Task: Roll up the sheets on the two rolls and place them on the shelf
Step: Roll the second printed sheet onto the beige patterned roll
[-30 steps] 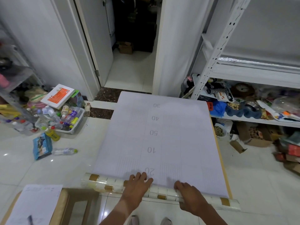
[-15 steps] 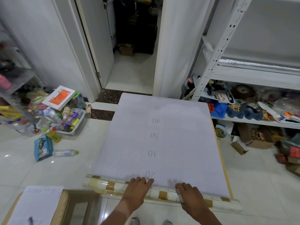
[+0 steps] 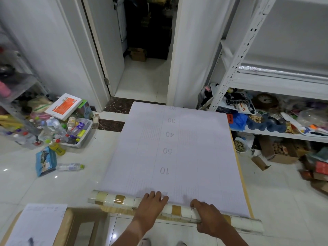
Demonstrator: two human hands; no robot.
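Head view: a roll [image 3: 124, 201] w/ tile pattern lies across the floor at the near edge of a long sheet [image 3: 170, 157], backing side up, numbers 10–50 printed. Left hand [image 3: 151, 204] is laid flat on the roll, fingers straight. Right hand [image 3: 209, 216] is curled over it, gripping. Most of the sheet is judged still unrolled. Only one roll is seen; shelf [image 3: 276, 82] at right, nothing placed yet.

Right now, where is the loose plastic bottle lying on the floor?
In the head view the plastic bottle lies left of the sheet, beside the blue packet.
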